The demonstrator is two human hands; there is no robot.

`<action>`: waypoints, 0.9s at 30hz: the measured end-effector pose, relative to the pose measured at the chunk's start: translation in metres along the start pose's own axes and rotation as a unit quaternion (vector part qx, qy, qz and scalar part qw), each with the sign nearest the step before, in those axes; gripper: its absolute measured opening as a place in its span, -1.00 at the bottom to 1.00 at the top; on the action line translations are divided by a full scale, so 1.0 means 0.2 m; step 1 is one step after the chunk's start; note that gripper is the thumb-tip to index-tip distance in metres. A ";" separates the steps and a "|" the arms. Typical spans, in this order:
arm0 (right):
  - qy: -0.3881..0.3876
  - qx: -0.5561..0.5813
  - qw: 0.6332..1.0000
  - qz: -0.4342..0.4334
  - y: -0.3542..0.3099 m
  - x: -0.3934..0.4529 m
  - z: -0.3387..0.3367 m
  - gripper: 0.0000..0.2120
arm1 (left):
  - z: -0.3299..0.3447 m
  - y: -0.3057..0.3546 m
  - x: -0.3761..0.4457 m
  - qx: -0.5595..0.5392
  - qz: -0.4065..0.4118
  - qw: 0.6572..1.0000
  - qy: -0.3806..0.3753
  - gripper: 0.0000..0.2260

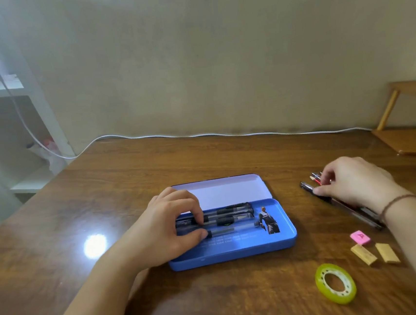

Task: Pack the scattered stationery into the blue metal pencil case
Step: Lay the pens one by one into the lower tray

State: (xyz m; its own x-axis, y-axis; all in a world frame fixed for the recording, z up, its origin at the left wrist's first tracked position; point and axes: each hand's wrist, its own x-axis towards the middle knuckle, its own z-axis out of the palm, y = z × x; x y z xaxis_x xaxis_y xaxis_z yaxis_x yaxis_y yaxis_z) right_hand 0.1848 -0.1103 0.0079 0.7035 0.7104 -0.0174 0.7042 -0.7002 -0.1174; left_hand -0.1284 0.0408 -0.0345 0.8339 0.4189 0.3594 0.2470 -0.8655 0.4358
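While the left hand [169, 227] is pinching pens [229, 217] inside the open blue case [236, 252] mid-surface, the right hand [354, 182] is closing narrowed fingers [319, 192] around light, stiff, slippery pens and pencils [309, 187], best gripped mid-barrel.

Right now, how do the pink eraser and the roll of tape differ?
The pink eraser is a small solid block; the roll of tape is a ring with an open middle. The eraser is pink, the tape yellow-green with a white core. The tape is clearly larger and lies nearer the camera. Both sit untouched on the wooden table, outside the blue pencil case, on its right.
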 end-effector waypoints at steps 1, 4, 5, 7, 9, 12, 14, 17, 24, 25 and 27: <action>-0.016 0.006 1.000 0.005 0.00 0.01 0.02 -0.82 | 0.00 0.00 0.00 -0.002 0.001 1.000 -0.001 -0.86; -0.033 0.027 0.999 -0.005 -0.01 0.03 0.06 -0.86 | 0.00 0.00 0.00 -0.002 0.002 1.000 -0.013 -0.82; -0.036 0.037 0.999 -0.013 -0.01 0.03 0.05 -0.88 | -0.01 0.00 0.00 -0.001 0.001 1.000 -0.017 -0.81; -0.034 0.081 0.996 -0.032 -0.03 0.01 0.01 -0.90 | -0.01 -0.01 0.00 0.000 -0.002 1.000 -0.018 -0.81; 0.011 0.152 0.986 -0.069 -0.03 -0.01 -0.06 -0.88 | -0.01 -0.02 0.00 0.002 -0.011 1.000 -0.003 -0.83; 0.006 0.407 0.902 -0.143 -0.08 -0.11 -0.18 -0.71 | 0.00 -0.03 0.00 0.011 -0.023 1.000 0.015 -0.85; -0.053 0.541 0.816 -0.196 -0.13 -0.19 -0.22 -0.73 | 0.01 -0.03 0.00 0.008 -0.028 0.999 0.016 -0.86; -0.115 0.597 0.756 -0.241 -0.23 -0.25 -0.17 -0.83 | 0.01 -0.03 0.00 -0.003 -0.045 0.999 0.022 -0.88; -0.124 0.455 0.845 -0.250 -0.33 -0.25 0.07 -0.87 | 0.02 -0.05 0.01 -0.016 -0.090 0.995 0.026 -0.88; -0.106 0.393 0.877 -0.256 -0.34 -0.25 0.08 -0.86 | 0.02 -0.05 0.01 -0.013 -0.092 0.995 0.026 -0.89; -0.062 0.308 0.910 -0.272 -0.36 -0.26 0.10 -0.85 | 0.02 -0.05 0.01 -0.008 -0.094 0.995 0.027 -0.89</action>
State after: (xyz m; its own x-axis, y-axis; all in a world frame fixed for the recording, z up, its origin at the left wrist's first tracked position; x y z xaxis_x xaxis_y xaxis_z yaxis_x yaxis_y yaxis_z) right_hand 0.0962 -0.0959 -0.0030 0.2240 0.9691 0.1030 0.7308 -0.0971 -0.6756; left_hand -0.1276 0.0495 -0.0423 0.7452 0.5884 0.3139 0.3883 -0.7655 0.5130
